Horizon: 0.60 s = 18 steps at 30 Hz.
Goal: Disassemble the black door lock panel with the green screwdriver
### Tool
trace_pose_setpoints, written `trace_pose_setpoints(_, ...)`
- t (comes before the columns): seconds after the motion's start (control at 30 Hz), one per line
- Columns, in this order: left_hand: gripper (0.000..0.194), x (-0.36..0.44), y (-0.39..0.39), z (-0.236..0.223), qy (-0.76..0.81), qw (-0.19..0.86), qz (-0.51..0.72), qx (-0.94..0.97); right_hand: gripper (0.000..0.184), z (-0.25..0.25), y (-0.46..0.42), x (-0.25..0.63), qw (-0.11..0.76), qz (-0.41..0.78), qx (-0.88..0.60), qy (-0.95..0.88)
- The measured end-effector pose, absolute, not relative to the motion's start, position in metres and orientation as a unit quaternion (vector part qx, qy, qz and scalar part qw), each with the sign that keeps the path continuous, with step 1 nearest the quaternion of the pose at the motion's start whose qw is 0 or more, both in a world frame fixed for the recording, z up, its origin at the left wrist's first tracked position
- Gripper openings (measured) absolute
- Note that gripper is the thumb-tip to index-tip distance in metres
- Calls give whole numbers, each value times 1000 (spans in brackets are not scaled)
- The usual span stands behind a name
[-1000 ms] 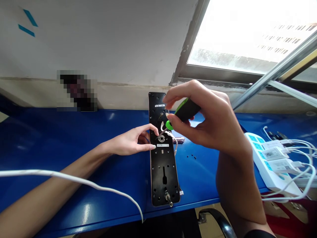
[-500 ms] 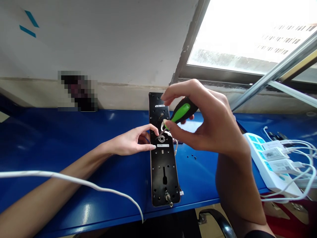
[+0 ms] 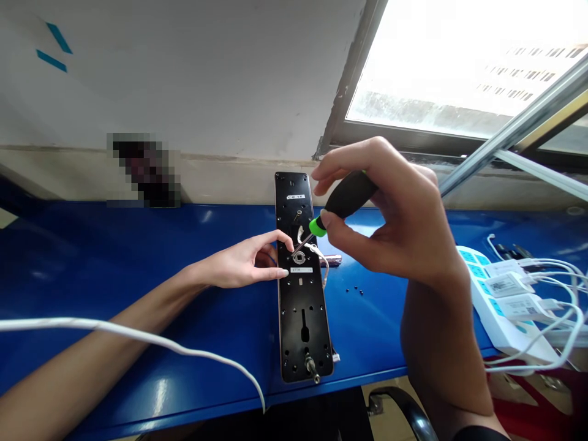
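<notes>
A long black door lock panel (image 3: 305,300) lies lengthwise on the blue table, with holes, a square socket in a ring, white labels and a metal spindle at its near end. My left hand (image 3: 248,260) grips its left edge, thumb and index finger on the top face; the other fingers are partly hidden. My right hand (image 3: 395,226) is closed round a black and green screwdriver (image 3: 351,195). The tilted shaft points down at the panel just left of the ring, close to my left index fingertip. A white cable (image 3: 319,250) comes out of the panel on the right.
Several tiny dark screws (image 3: 355,290) lie right of the panel. A white power strip (image 3: 498,318) with plugged-in adapters and cords stands at the right. Another white cord (image 3: 184,349) crosses the near left. Behind the blue table (image 3: 206,343) rises a wall with a window.
The screwdriver handle has turned in my right hand, its green patch moving out of sight. My right hand has shifted slightly right and up. My left hand stays on the panel.
</notes>
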<state>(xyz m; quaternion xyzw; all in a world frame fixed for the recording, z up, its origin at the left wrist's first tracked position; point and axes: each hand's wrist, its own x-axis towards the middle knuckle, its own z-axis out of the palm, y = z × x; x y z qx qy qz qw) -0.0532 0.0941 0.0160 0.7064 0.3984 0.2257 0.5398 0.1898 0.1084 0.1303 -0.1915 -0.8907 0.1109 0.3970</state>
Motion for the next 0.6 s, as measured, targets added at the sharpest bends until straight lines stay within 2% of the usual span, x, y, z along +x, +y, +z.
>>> trace_pose_setpoints(0.3,53,-55,95,13,400,533,232,709,48,127,109,187,355,77,-200,-910)
trace_pose_setpoints(0.6,50,-55,95,14,391,530,236,714,47,127,107,189,365,83,-219,-901)
